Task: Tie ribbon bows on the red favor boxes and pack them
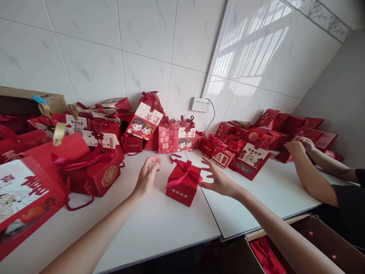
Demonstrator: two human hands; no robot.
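A small red gift box (pixel 180 193) with a red ribbon bow (pixel 186 173) on top and gold lettering on its front stands upright on the white table (pixel 154 236). To its left, my left hand (pixel 148 174) hovers apart from it, fingers loosely curved and nothing in them. On the other side my right hand (pixel 218 178) is spread beside the box, its fingertips close to the ribbon; whether they touch it I cannot tell. A short curl of red ribbon or cord (pixel 175 156) lies just behind the box.
Red gift boxes (pixel 97 171) crowd the left side, and more (pixel 219 152) line the wall. A co-worker's hands (pixel 299 146) handle a red box at the right. Below the table edge stands an open cardboard box (pixel 248 243) with red boxes inside. A power strip (pixel 200 104) hangs on the wall.
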